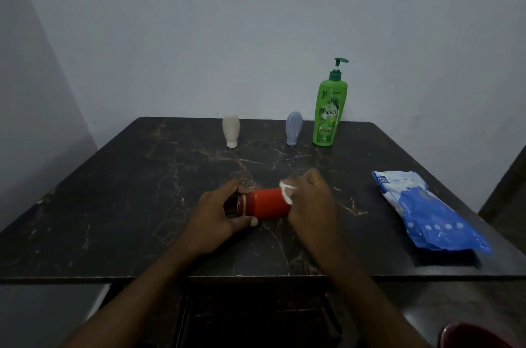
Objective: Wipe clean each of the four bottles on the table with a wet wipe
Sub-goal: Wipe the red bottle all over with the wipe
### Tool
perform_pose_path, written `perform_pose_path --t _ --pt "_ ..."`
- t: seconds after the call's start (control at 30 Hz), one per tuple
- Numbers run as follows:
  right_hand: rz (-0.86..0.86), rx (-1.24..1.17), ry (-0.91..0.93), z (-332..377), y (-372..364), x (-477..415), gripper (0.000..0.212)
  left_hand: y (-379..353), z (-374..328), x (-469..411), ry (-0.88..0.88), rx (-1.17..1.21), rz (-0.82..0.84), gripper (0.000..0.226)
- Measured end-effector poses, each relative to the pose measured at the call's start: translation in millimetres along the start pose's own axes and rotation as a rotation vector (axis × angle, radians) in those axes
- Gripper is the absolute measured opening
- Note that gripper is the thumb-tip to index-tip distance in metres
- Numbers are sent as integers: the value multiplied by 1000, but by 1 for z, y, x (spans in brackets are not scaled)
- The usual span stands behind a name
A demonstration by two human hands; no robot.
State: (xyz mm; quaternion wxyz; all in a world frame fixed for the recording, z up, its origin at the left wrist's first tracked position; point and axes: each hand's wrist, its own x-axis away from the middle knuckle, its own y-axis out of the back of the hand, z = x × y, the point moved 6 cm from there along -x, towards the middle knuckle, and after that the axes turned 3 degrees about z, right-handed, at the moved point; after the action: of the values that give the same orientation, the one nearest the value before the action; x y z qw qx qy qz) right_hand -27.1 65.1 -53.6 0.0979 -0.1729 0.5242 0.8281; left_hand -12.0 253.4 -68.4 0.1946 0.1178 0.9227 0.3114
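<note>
A red bottle (266,203) lies on its side over the middle of the dark marbled table (128,191), its dark cap pointing left. My left hand (217,215) grips it at the cap end. My right hand (311,201) holds a white wet wipe (287,193) pressed against the bottle's right end. Along the far edge stand three more bottles: a cream squeeze bottle (231,130) upside down on its cap, a grey-blue squeeze bottle (293,128) likewise, and a tall green pump bottle (329,111).
A blue and white pack of wet wipes (424,211) lies at the table's right side, near the edge. A pale wall rises just behind the table. A red rounded object (475,336) shows at the bottom right corner, below the table.
</note>
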Motion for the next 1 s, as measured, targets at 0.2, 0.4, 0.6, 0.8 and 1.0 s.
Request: perform_pose_path --t 0.2,0.4,0.6,0.8,1.0 --pt "36 -180 -179 -53 28 -4 28 6 7 -4 73 243 -38 49" --pt "-52 -388 -282 -44 10 9 21 12 7 -5 143 730 -250 50" --pt "-55 -637 -374 -5 -17 31 8 -6 -13 -17 229 835 -370 50" --pt "2 -768 -302 20 -31 41 11 -14 -31 -25 175 223 -352 77" --pt "-47 -737 -306 -28 -8 38 9 -11 -26 -26 52 -417 10 87"
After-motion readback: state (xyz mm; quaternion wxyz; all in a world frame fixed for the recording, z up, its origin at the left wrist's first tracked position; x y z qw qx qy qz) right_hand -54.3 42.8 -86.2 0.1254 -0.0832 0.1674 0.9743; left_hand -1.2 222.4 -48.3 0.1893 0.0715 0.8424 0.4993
